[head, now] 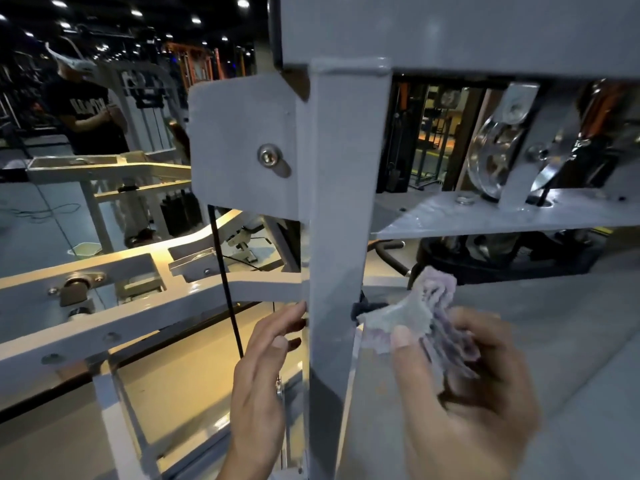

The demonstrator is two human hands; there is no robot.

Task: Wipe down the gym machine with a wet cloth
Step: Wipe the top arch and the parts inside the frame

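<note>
The grey upright post (341,237) of the gym machine (450,29) runs top to bottom through the middle of the view and separates the two hands. To its left, a bolted plate (242,143) projects from the post, and a black cable (225,289) hangs straight down just left of the left hand (258,386). Open space lies between the cable and the post's left edge. To the right, a flat shelf (485,216) carrying a pulley (495,157) juts out above the right hand (460,393), with open room beneath it.

The left hand is held with fingers straight; its fingertips (294,315) reach the post's left edge and grip nothing. The right hand pinches the cloth (426,317) between thumb and curled fingers, just beside the post's right edge; contact with the post cannot be confirmed.

The cloth is bunched and wrinkled, pale lilac-grey with a fuzzy texture, one corner sticking upward.

A person in a dark shirt (86,112) stands at the far left.
</note>
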